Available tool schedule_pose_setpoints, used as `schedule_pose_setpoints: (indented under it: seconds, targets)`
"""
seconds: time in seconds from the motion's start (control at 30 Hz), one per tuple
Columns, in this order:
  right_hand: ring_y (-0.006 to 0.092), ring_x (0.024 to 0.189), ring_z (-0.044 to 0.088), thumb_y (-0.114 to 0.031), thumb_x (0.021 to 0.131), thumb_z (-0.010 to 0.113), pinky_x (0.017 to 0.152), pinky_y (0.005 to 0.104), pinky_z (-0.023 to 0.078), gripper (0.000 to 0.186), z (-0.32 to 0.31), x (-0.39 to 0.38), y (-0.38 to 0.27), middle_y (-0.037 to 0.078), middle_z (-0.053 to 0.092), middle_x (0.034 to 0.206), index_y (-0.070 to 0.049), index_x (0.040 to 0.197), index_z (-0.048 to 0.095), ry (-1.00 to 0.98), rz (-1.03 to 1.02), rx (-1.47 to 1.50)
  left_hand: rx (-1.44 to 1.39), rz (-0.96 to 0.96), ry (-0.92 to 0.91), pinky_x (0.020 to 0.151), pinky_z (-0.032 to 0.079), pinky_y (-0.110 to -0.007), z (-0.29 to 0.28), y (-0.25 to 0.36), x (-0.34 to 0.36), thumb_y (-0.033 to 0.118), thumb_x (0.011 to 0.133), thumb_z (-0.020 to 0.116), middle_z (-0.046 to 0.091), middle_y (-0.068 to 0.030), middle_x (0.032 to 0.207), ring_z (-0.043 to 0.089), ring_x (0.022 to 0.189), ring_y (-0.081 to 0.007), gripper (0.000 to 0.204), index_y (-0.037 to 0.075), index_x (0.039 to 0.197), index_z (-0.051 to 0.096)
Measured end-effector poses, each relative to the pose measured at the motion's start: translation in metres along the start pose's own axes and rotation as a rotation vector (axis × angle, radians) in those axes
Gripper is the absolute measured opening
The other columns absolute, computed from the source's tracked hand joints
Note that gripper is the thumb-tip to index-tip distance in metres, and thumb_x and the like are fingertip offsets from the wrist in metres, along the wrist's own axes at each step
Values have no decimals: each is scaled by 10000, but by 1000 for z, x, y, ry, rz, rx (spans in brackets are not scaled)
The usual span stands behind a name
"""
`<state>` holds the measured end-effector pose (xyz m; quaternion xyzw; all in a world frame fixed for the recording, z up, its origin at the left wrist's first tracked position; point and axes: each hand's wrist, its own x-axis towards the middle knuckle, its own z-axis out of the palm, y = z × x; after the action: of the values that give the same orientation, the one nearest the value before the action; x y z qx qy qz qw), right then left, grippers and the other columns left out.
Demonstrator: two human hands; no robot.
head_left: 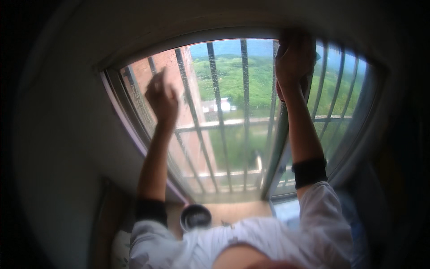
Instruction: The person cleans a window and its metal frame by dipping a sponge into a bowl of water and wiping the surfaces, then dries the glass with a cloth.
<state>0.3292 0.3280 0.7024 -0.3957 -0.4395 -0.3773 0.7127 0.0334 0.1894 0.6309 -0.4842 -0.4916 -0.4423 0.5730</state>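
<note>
Both my arms reach up in front of a window with barred glass. My left hand (162, 99) is raised before the left pane (233, 154), and motion smears its fingers, which look partly bent. I cannot tell whether it touches the glass. Higher up, my right hand (291, 62) is closed at the upper part of the middle window frame (278, 154). Its fingers lie in dark shadow, and what they grip is not clear. A small teal edge and a reddish edge show beside that hand.
Dark vertical bars (245, 85) stand beyond the glass, with green hills outside. A narrower right pane (336, 85) adjoins the middle frame. Below the window, a round dark container (196, 216) stands on a light brown surface (237, 210). A pale wall (58, 125) borders the left.
</note>
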Motion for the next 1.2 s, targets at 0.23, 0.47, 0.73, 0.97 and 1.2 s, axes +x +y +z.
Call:
schedule_pose_setpoints:
  seconds: [0.23, 0.47, 0.73, 0.97, 1.2]
  targets:
    - [360, 855, 548, -259, 908, 537, 708, 530, 444, 317, 4, -15, -54, 168, 557, 1039, -53, 1148, 562, -22, -166, 83, 386, -279, -55, 941, 422, -521, -43, -118, -79, 141, 890, 589, 463, -165, 1376, 460, 1242, -384, 560, 104, 1404, 369]
    - [395, 846, 566, -203, 880, 552, 681, 533, 458, 261, -4, -25, -114, 197, 561, 1039, -43, 1083, 591, 7, -204, 255, 232, -372, -98, 908, 471, -432, -30, -123, -101, 145, 922, 541, 578, -176, 1222, 574, 1086, -340, 369, 38, 1275, 514]
    - [365, 969, 557, -203, 882, 559, 830, 482, 442, 339, -5, -49, -183, 197, 578, 1087, -24, 1171, 566, -94, -178, 254, 219, -376, -106, 815, 491, -428, -36, -118, -101, 138, 831, 681, 583, -141, 1184, 592, 987, -333, 457, 50, 1252, 527]
    - [318, 883, 543, -202, 872, 547, 662, 496, 422, 192, -6, -72, -267, 117, 544, 983, -118, 1041, 581, -126, -256, 496, 175, -404, -156, 780, 491, -425, -40, -120, -100, 134, 835, 681, 586, -166, 1164, 598, 942, -324, 600, 64, 1379, 439]
    - [270, 944, 536, -209, 775, 611, 744, 467, 427, 293, 16, -83, -336, 83, 564, 1002, -115, 1053, 611, -8, -411, 401, 150, -471, -241, 802, 487, -419, -39, -114, -91, 182, 851, 657, 549, -135, 1178, 575, 1005, -327, 592, 78, 1386, 426]
